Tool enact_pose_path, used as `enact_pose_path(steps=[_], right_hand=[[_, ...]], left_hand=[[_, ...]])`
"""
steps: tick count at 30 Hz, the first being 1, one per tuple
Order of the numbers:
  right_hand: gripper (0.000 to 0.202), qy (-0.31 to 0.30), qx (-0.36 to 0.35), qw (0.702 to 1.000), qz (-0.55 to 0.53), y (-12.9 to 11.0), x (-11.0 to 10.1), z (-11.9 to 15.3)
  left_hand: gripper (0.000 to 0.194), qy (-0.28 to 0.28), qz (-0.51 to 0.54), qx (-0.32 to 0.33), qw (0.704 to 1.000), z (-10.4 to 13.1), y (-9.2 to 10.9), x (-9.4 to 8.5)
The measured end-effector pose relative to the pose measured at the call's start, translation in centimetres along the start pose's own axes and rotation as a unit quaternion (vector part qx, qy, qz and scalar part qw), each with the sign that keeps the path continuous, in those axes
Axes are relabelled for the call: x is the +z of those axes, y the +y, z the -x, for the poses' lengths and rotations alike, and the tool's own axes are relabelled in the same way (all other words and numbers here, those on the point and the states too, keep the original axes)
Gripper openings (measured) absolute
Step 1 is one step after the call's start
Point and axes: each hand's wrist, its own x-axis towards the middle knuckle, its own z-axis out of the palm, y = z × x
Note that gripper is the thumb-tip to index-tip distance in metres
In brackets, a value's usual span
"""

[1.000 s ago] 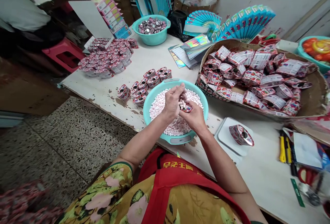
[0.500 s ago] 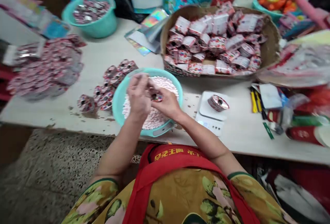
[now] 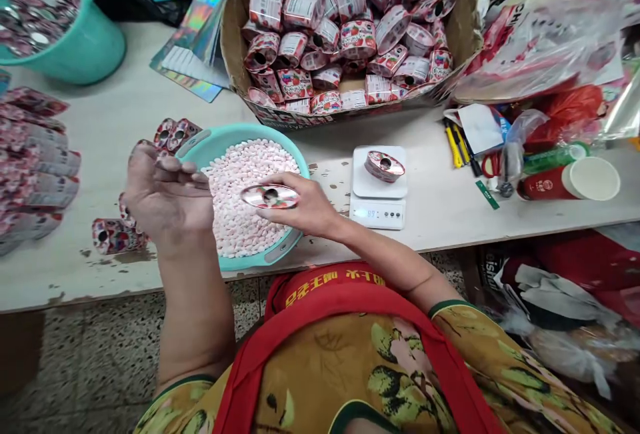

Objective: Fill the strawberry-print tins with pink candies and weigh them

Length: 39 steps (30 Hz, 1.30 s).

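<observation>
Over the left rim of a turquoise basin (image 3: 295,147), my left hand (image 3: 170,197) is raised palm up, its fingers loosely bent and nothing visible in the palm. My right hand (image 3: 317,207) grips a small oval candy pack (image 3: 271,197) with a dark round hole on top, held above the pale pink candies (image 3: 245,234) in the basin. A similar pack (image 3: 385,166) lies on a white scale (image 3: 377,213) to the right. Further packs (image 3: 117,236) stand left of the basin, partly behind my left hand.
A cardboard box (image 3: 235,27) full of packs sits behind the basin. Flat packaging (image 3: 40,167) is piled at the left, below a second turquoise tub (image 3: 95,47). Cutters (image 3: 455,144) and a red cup (image 3: 545,185) lie right.
My hands, together over the basin earlier, are now apart. My left hand has moved left, while my right hand keeps a pack. The camera view has shifted closer to the table.
</observation>
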Motion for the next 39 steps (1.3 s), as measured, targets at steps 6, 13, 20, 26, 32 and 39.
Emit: enact_pose_path(steps=[6,13,20,26,32,39], right_hand=[[0.049,0.063,0.110,0.992,-0.019,0.0,-7.5,8.4],[0.050,0.359,0.144,0.919,0.079,2.0,-15.2,15.8],[0.057,0.475,0.120,0.868,0.080,3.9,-18.0,15.9],[0.060,0.464,0.130,0.875,0.055,4.5,-18.3,13.2],[0.059,0.343,0.096,0.923,0.146,7.5,-18.2,7.4],[0.070,0.296,0.001,0.916,0.271,4.4,-14.8,5.6]], left_hand=[[0.019,-0.030,-0.123,-0.181,0.975,-1.2,-3.7,-4.2],[0.006,-0.145,-0.267,-0.036,0.952,0.0,-4.8,-0.8],[0.017,-0.493,-0.430,0.093,0.751,5.1,-11.1,12.0],[0.028,-0.499,-0.494,0.127,0.701,5.8,-14.7,16.3],[0.021,-0.444,-0.554,0.187,0.679,3.4,-7.4,12.0],[0.022,-0.435,-0.541,0.164,0.701,6.8,-3.5,6.2]])
